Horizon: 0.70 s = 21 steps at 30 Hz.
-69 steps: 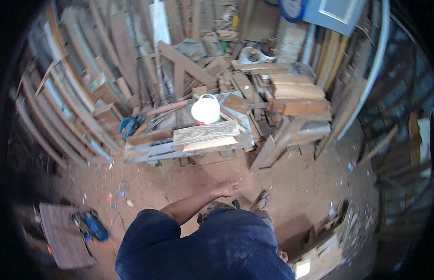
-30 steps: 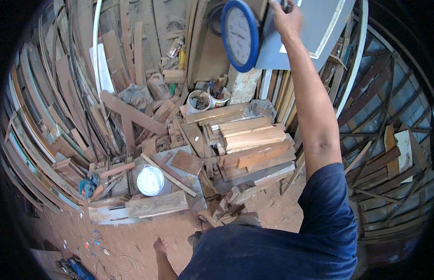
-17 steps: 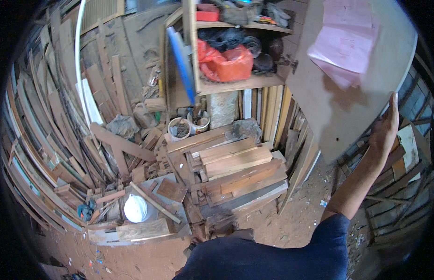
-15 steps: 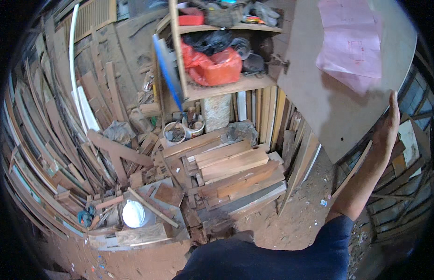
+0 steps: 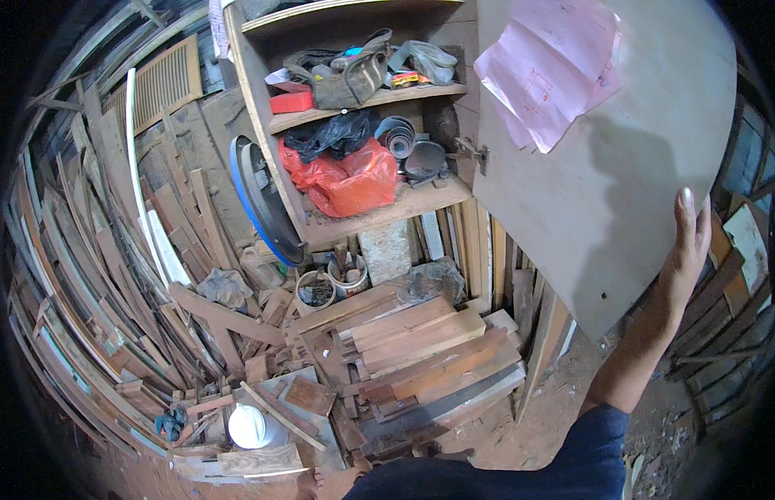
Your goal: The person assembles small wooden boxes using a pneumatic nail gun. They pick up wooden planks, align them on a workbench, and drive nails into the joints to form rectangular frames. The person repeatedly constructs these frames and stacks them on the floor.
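Note:
My right hand is stretched out at the edge of a pale cabinet door, its visible fingers extended against the board. Pink paper sheets with drawn red lines hang on the door's face. A metal hinge joins the door to a wooden cabinet, which stands open. On its shelves lie an orange-red plastic bag, a black plastic bag, a tool pouch, a red box and coiled rolls. My left hand is out of view.
Below the cabinet stand buckets of odds and ends and stacked planks. A white bucket sits by the boards at lower left. Timber strips lean along the left wall. A blue-edged round thing hangs on the cabinet's side.
The view has tilted up, showing more of the upper shelves. My right hand stays at the door's edge, and more of its fingers show. The door and papers appear farther left.

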{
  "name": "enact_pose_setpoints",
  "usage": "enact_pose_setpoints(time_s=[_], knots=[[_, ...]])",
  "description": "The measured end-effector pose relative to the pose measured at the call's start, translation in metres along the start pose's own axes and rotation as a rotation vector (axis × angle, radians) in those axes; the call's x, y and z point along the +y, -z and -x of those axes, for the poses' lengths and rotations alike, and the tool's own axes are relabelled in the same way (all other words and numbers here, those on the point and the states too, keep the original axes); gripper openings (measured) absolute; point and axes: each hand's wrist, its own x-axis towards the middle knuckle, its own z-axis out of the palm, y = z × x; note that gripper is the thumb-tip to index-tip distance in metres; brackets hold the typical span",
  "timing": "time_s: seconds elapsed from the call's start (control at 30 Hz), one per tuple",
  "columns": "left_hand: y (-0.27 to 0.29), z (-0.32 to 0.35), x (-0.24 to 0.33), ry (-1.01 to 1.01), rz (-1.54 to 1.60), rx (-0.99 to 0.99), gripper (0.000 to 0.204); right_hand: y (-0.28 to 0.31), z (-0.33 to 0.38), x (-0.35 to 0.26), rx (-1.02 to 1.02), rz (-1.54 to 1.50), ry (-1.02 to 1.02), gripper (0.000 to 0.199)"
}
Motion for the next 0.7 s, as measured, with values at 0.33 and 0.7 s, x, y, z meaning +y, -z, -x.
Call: enact_pose_setpoints(time_s=[0.33,0.7], knots=[[-0.014,0.006,-0.049,0.219,-0.049,-0.028,0.043,-0.005,0.020,0.005,0.078,0.090,0.035,0.063],[0.068,0.014,-0.160,0.008,-0.598,0.082,0.047,-0.038,0.064,0.024,-0.038,0.183,0.317,0.046]])
